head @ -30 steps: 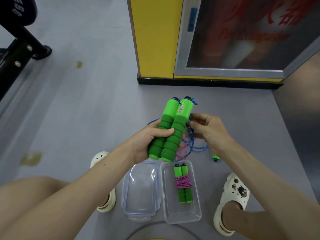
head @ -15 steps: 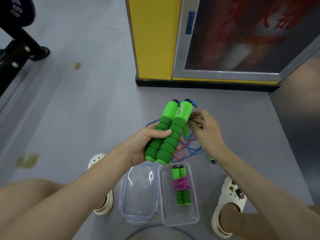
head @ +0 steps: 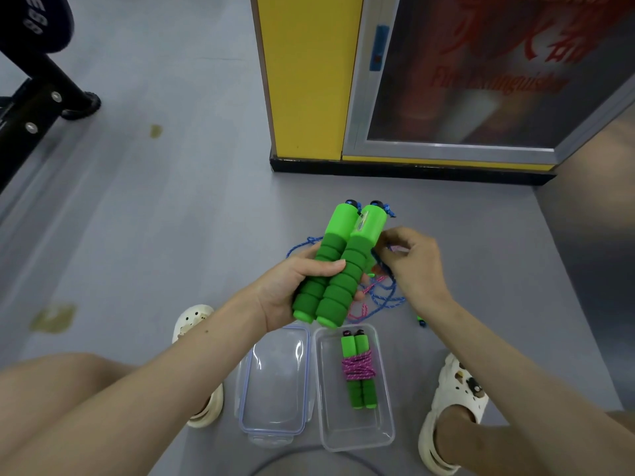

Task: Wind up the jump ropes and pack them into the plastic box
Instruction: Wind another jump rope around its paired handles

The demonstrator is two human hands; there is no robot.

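Left hand (head: 292,286) grips both handles (head: 338,266), right hand (head: 415,262) pinches blue rope (head: 387,299) — tangled with pink rope (head: 358,313), it may snag

Blue rope (head: 388,300) partly behind the green handles (head: 343,262)
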